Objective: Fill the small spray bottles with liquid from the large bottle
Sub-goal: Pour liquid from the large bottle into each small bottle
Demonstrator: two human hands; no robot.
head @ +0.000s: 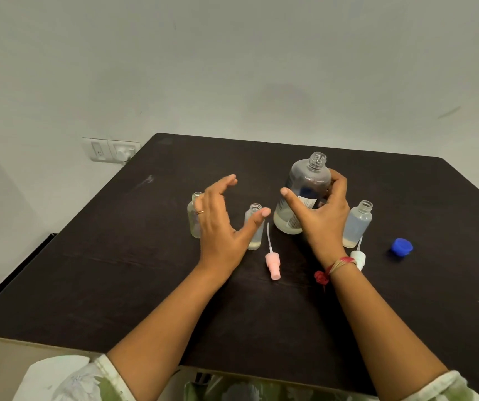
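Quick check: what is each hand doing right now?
Left hand: open, holding nothing.
Right hand: gripping the large bottle.

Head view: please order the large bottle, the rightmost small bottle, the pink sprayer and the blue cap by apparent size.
Largest first:
1. large bottle
2. rightmost small bottle
3. pink sprayer
4. blue cap
The sprayer is longer but slimmer.

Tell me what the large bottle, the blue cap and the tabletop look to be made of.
The large bottle: clear, slightly frosted plastic, probably; see-through wall, moulded thread at the neck, though glass is possible. The blue cap: opaque, smooth plastic by its even colour. The tabletop: dark, matt wood or laminate with faint grain lines.
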